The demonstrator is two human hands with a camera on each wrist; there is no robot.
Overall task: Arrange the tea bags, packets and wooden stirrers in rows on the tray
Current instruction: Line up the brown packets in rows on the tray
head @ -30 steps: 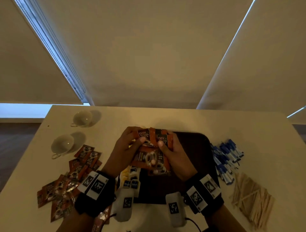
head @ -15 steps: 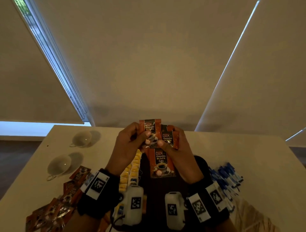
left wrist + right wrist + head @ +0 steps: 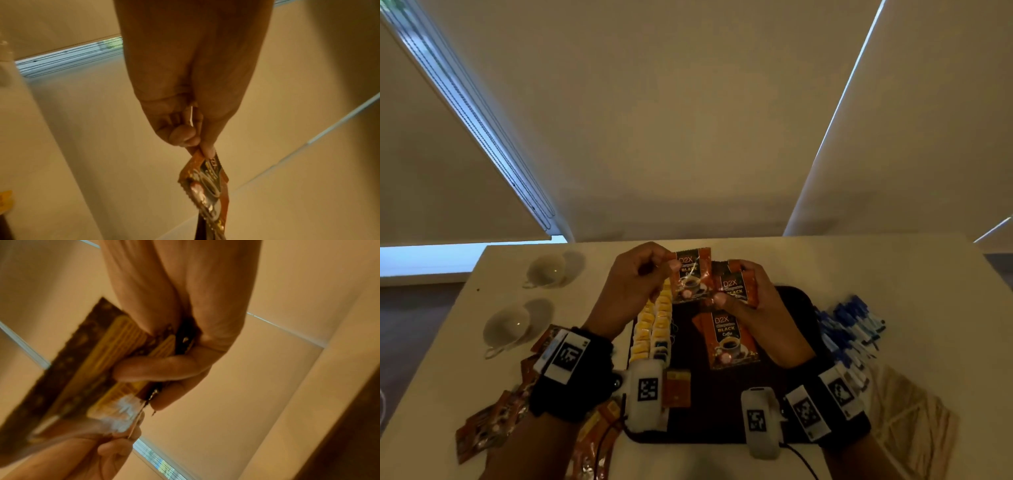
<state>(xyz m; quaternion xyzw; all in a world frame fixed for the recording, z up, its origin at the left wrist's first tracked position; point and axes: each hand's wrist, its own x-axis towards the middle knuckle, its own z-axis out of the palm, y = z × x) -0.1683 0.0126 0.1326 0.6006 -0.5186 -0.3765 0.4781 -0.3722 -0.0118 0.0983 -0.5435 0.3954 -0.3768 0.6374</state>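
Both hands are raised above the dark tray point(image 3: 796, 301). My left hand point(image 3: 633, 284) pinches the top corner of one orange coffee packet point(image 3: 691, 279), seen hanging from its fingertips in the left wrist view point(image 3: 207, 186). My right hand point(image 3: 753, 301) grips a small stack of coffee packets point(image 3: 736, 286), thumb across their front; the right wrist view shows the packets point(image 3: 98, 369) held in that fist. One coffee packet point(image 3: 729, 339) lies flat on the tray. Two rows of yellow tea bags point(image 3: 654, 325) run along the tray's left side.
Loose coffee packets point(image 3: 493, 428) lie scattered at the front left of the white table point(image 3: 893, 274). Two white cups point(image 3: 544, 270) point(image 3: 506, 329) stand at the back left. Blue-and-white sachets point(image 3: 849, 325) and a heap of wooden stirrers point(image 3: 907, 425) lie right of the tray.
Both hands have lifted from the tray, leaving one packet flat on it. The left hand has drawn a single packet away from the stack in the right hand.
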